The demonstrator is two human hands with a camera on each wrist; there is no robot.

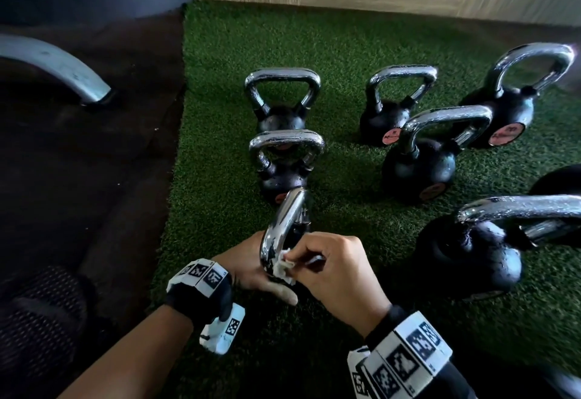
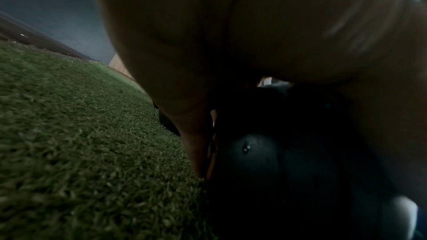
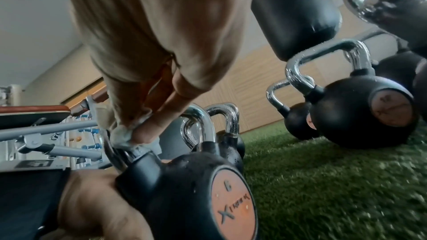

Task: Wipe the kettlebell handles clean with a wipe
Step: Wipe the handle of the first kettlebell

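The left hand (image 1: 248,262) rests low on the green turf (image 1: 345,37), fingers wrapped against the black body of the nearest kettlebell (image 3: 184,189), steadying it. Immediately right of this hand, the chrome handle (image 1: 279,229) rises from that kettlebell. The right hand (image 1: 336,269) pinches a crumpled white wipe (image 1: 283,265) between thumb and fingertips, pressing it against the handle's lower end. Beyond both hands stand further kettlebells (image 1: 283,100), with more to the right (image 1: 418,159).
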